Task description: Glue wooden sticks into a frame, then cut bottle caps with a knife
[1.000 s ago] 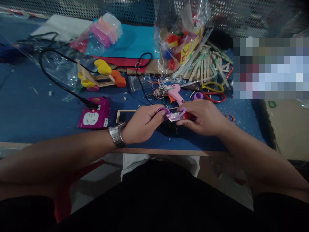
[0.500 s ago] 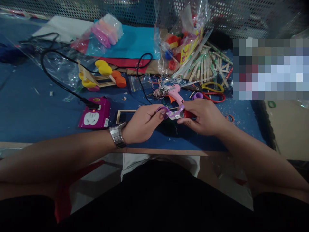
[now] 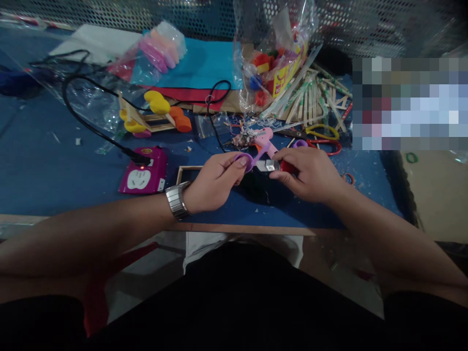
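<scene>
Between the thumb and fingers of my left hand (image 3: 216, 183) is a purple plastic cap (image 3: 248, 161). A curled purple strip hangs off its right side and rises toward the pink glue gun (image 3: 263, 138) lying behind. My right hand (image 3: 312, 173) is closed around a utility knife (image 3: 271, 165) with a red handle and a metal front end. The blade points left, close to the cap; whether it touches the cap I cannot tell. Partly behind my left hand lies a small wooden stick frame (image 3: 180, 176).
To the left stands a magenta power socket box (image 3: 143, 170) with a black cable. Behind are a stick model with yellow and orange caps (image 3: 155, 117), scissors (image 3: 323, 139), wooden sticks (image 3: 303, 100) and a clear bag of coloured caps (image 3: 272, 73). A cardboard surface (image 3: 435, 195) is at right.
The purple strip has swung up and away from the knife, leaving more of the metal end visible. My left hand and the cap have shifted slightly left and up.
</scene>
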Tool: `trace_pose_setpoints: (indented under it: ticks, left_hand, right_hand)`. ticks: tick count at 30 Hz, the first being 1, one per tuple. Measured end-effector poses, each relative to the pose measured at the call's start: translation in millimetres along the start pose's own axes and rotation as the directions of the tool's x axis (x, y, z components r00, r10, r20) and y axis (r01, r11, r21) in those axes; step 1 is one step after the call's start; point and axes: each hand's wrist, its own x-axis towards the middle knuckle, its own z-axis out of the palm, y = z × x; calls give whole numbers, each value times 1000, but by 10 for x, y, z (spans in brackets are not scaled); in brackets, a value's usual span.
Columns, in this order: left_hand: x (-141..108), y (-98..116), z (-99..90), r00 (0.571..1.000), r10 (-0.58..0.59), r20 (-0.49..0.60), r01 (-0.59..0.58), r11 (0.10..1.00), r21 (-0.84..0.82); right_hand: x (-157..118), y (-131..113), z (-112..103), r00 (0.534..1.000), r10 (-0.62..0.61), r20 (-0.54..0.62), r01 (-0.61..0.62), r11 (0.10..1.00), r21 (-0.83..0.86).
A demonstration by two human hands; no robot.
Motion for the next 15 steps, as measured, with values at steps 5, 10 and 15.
trace_pose_setpoints:
  ticks: [5, 10, 15]
  left_hand:
    - [-37, 79, 14, 982, 115, 153, -129, 988, 87]
    - [-22, 98, -5, 992, 69, 108, -82, 989, 123]
    - [13, 74, -11, 994, 101, 29, -105, 973, 208]
  right_hand:
    - [33, 173, -75, 975, 173, -141, -164, 984, 72]
    - [21, 178, -82, 991, 113, -75, -95, 973, 211]
    - [-1, 30, -82, 984, -176, 2, 169, 946, 277]
